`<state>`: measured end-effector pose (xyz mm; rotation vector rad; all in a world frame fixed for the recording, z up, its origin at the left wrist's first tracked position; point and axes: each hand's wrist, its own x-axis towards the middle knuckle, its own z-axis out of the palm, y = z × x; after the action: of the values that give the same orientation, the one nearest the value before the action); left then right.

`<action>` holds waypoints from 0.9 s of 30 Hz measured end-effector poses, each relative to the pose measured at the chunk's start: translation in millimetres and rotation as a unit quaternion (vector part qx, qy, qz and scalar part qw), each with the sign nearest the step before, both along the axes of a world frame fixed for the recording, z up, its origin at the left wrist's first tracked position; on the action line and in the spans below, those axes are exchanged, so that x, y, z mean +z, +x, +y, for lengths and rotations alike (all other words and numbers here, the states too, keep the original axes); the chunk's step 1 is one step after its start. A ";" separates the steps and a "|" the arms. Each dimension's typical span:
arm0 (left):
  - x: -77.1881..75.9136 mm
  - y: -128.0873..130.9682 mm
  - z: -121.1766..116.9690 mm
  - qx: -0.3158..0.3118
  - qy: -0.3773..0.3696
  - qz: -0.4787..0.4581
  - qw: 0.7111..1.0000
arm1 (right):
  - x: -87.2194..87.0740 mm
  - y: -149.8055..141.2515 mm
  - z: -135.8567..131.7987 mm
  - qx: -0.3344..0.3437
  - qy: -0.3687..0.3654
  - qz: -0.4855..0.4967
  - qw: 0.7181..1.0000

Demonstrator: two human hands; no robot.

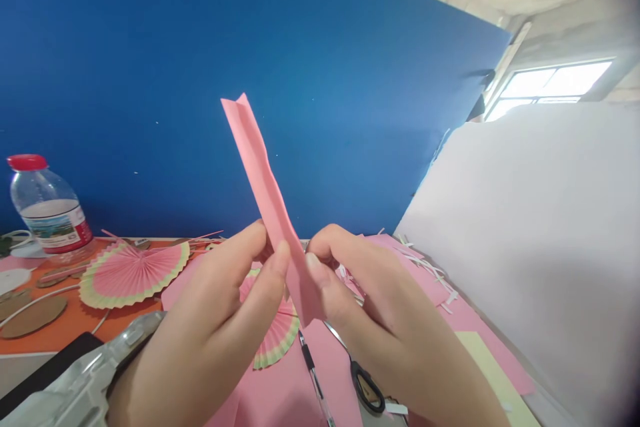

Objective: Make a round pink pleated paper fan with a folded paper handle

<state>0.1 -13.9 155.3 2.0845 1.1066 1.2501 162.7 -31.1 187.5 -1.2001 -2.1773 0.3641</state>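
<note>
A narrow strip of pink paper (264,173), folded lengthwise, is held up at a tilt in front of the blue panel. My left hand (220,313) pinches its left edge between thumb and fingers. On the opposite edge, my right hand (370,307) grips the strip low down with thumb and bent forefinger. Behind my left hand, a pleated pink paper fan (283,330) with a pale yellow-green rim is partly hidden. A pen (313,370) lies below the strip, and black-handled scissors (367,387) rest beside it, partly covered by my right hand.
Another pleated fan (137,273) lies at the left near a red-capped plastic bottle (50,210) and cardboard discs (35,317). White paper scraps (440,273) are scattered on pink sheets at the right. A blue panel (150,67) and a white board (540,227) enclose the table.
</note>
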 end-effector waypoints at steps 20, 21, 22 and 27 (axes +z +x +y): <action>2.6 4.7 1.5 0.067 0.095 0.151 0.982 | -19.9 -5.9 5.4 -0.041 0.104 -0.023 0.993; 2.7 4.5 2.3 0.065 0.097 0.154 0.981 | -20.5 -6.8 6.1 -0.043 0.123 -0.030 0.991; 2.7 4.1 2.9 0.062 0.097 0.151 0.982 | -21.1 -7.6 6.6 -0.043 0.139 -0.036 0.989; 2.2 1.1 1.4 0.047 0.082 0.138 0.986 | -20.9 -8.7 5.6 -0.034 0.128 -0.021 0.991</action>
<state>1.2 -12.5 157.5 2.4118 1.2715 1.1519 153.9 -25.5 166.6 -1.1421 -2.1351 0.0280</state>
